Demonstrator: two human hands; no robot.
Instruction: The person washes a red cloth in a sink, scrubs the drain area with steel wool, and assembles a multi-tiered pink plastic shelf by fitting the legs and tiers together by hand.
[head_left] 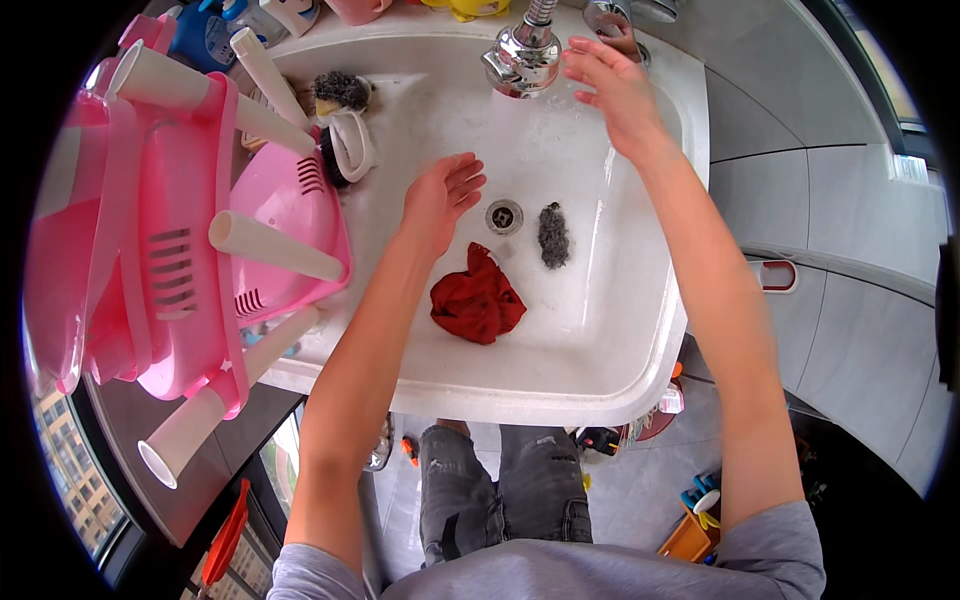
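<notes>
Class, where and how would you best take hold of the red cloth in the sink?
The red cloth is probably best pinched from above, by its crumpled middle: it lies in a loose heap in the sink, folds upward, with nothing covering it. The left hand, open and nearer than the right hand, seems the one to use.

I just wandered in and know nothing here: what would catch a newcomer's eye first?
Probably the bright pink plastic rack with white tubes, filling the picture's left side. Next, the crumpled red cloth in the white sink, pictured just below the drain. Then the open left hand above the sink and right hand beside the chrome faucet.
</notes>
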